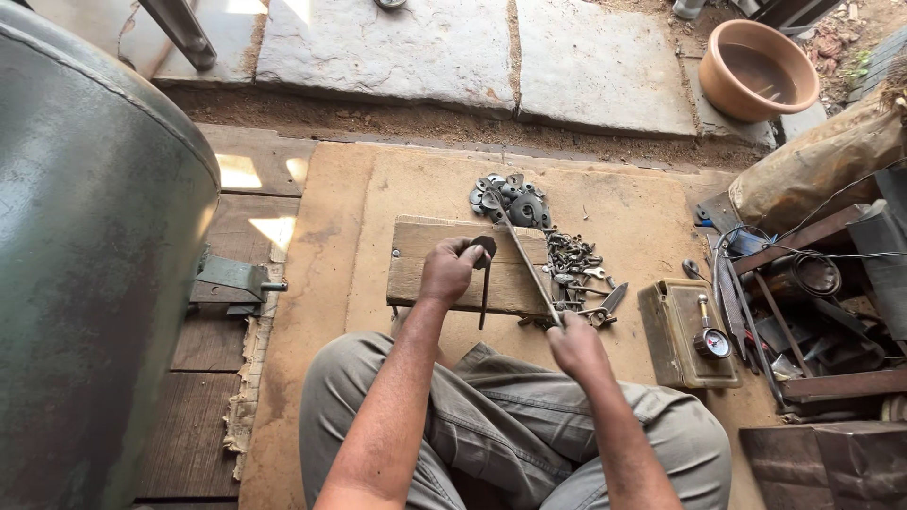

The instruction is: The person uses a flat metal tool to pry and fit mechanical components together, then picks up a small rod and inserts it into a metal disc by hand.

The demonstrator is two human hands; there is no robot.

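Observation:
I sit cross-legged on a brown mat (331, 274). My left hand (448, 270) pinches a small dark round metal piece (484, 247) with a thin rod hanging below it, held upright against a wooden block (416, 269). My right hand (573, 342) grips the lower end of a long thin metal rod (521, 255), which slants up and to the left. The rod's tip reaches a pile of dark metal discs (515, 200) behind the block. Small metal bits and keys (574, 269) lie at the block's right end.
A big grey-green tank (85, 246) fills the left side. A metal box with a pressure gauge (694, 335) sits at my right, next to a heap of tools and cables (812, 302). A clay bowl (759, 68) stands far right on stone slabs.

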